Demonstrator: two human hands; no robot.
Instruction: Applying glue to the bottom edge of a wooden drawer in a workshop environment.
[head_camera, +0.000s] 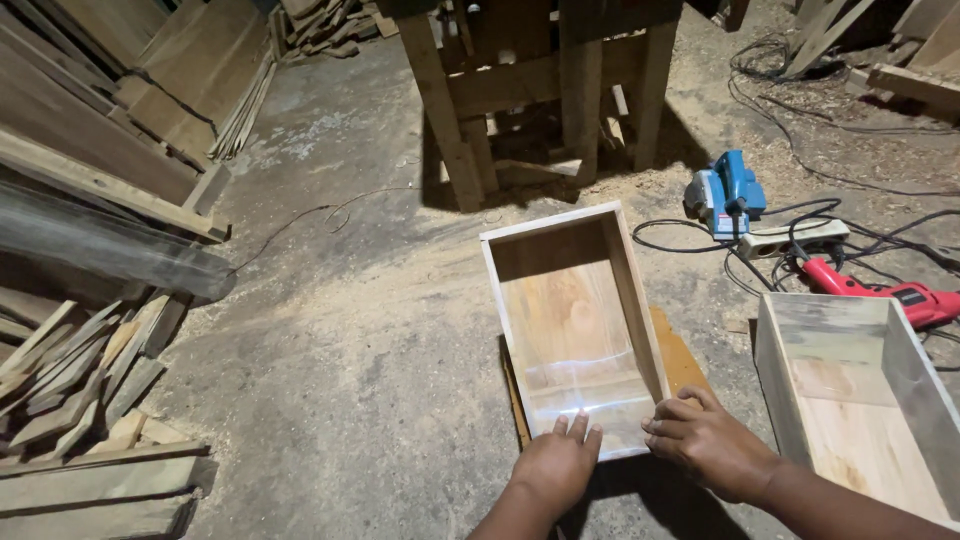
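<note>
An open wooden box (625, 290) lies on a flat board on the dusty floor, its inside lit bright at the near end. My left hand (556, 462) presses on the box's near edge with the fingers spread. My right hand (702, 440) rests at the near right corner, fingers curled around the right wall's end. Neither hand lifts the box.
A second wooden box (905, 350) sits at the right. Behind it lie a blue electric planer (727, 197), a power strip (790, 238), a red power tool (880, 293) and tangled cables. A wooden workbench frame (540, 90) stands ahead. Planks and offcuts (80, 360) pile up at the left.
</note>
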